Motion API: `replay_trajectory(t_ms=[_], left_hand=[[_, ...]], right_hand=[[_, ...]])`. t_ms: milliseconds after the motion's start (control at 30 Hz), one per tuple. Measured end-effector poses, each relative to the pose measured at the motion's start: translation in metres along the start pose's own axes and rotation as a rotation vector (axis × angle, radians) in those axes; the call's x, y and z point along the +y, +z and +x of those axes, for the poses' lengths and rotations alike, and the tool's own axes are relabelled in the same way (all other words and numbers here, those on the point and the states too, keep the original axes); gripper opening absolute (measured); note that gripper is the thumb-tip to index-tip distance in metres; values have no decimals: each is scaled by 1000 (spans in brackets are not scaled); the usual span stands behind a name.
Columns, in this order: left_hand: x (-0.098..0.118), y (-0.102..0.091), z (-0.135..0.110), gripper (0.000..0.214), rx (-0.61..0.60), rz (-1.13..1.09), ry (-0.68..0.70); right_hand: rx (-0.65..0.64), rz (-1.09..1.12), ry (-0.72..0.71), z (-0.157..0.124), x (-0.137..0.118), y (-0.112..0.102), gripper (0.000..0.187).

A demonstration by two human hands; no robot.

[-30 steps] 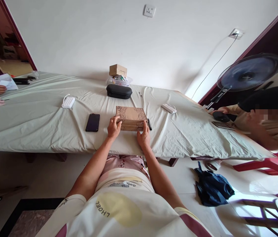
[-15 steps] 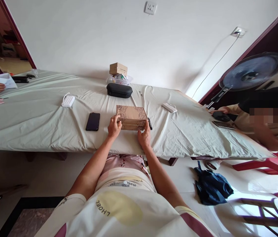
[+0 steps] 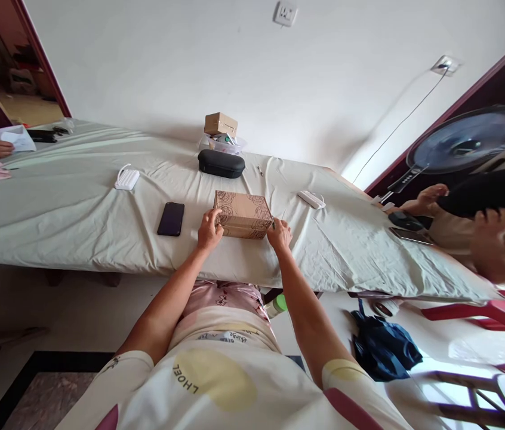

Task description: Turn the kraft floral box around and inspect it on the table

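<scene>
Left hand (image 3: 209,230): holds your brown rectangular cardboard box (image 3: 240,205) at eight o'clock, likely steadying it.
Right hand (image 3: 280,235): curled, four o'clock; grip unclear.

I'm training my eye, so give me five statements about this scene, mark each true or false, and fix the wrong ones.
1. The left hand touches the patterned cardboard box. True.
2. The phone lies right of that box. False: the phone lies to its left.
3. The black case lies beyond the box, nearer the wall. True.
4. The fan stands at the picture's left. False: the fan stands at the right.
5. The right hand is at the box's right end. True.
</scene>
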State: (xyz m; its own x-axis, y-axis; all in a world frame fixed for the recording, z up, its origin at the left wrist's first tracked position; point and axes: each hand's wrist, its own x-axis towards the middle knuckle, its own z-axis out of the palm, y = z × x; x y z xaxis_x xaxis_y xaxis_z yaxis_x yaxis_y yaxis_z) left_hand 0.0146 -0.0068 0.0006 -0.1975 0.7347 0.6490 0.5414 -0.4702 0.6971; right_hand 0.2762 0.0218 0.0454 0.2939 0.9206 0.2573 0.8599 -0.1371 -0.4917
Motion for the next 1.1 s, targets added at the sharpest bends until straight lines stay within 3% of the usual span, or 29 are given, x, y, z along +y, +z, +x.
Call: replay_trajectory(t_ms=[133,367,633,833,1100], left_hand=[[-5,1,1,52,19,-11,35],[-12,1,4,36,32,-17,87],[-10,2,4,38,54,-12,74],[-8,1,1,55,44,-18,61],[-11,-3,-1,81,-42,-110,24]], right_hand=[[-112,-158,24,-6,-1,4,42],[-57,-131,-5,-10,6,11,41],[104,62,85,-13,15,11,41],[187,317,96,-13,25,13,36],[339,955,141,-34,36,14,33]])
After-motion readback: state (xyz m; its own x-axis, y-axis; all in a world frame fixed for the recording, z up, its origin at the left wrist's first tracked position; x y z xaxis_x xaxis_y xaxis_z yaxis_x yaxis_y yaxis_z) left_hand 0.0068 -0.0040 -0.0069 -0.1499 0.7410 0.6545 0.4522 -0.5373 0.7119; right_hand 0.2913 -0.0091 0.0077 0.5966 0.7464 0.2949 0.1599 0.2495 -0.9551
